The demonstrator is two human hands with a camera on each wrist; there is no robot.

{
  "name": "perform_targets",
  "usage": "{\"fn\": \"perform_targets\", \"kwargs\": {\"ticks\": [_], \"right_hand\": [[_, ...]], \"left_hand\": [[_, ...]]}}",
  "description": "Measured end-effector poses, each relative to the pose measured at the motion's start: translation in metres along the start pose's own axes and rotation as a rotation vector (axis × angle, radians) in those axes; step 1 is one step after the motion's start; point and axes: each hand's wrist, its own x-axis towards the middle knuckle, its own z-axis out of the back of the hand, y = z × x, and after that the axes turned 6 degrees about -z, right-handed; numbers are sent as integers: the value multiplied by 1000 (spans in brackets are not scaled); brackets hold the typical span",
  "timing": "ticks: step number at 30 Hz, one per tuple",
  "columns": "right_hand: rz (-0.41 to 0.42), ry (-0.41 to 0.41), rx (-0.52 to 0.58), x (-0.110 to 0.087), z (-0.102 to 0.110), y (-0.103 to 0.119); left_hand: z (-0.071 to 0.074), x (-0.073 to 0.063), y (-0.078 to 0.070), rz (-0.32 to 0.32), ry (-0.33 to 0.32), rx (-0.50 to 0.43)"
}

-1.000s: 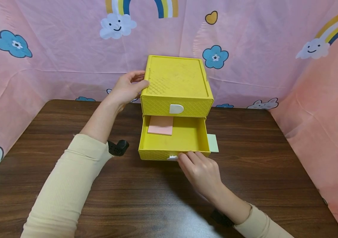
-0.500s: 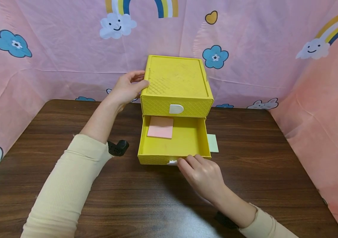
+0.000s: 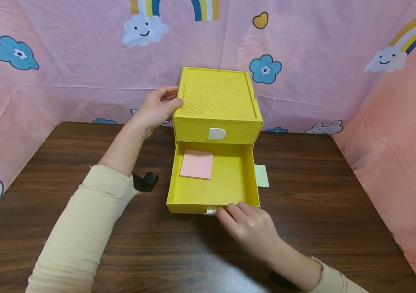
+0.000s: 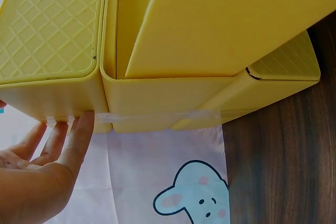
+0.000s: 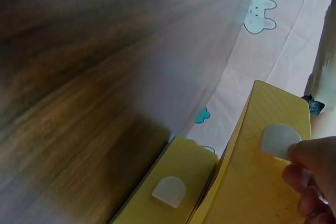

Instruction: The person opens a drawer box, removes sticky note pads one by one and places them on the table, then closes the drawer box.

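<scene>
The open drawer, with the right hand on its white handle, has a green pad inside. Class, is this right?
No, the pad is pink: the head view shows it. The rest holds: it lies inside the open drawer, and the right hand is on the white handle.

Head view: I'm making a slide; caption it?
Left hand on a yellow drawer unit, right hand holding its open drawer, pink pad inside.

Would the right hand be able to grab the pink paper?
Probably yes: the pink paper lies uncovered in the open drawer, though the right hand would first have to release the white handle.
</scene>
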Motion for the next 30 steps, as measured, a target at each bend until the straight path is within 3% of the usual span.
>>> {"fn": "perform_targets", "kwargs": {"ticks": [30], "right_hand": [[41, -12, 39, -10, 7, 11]], "left_hand": [[0, 2, 1, -1, 1, -14]]}}
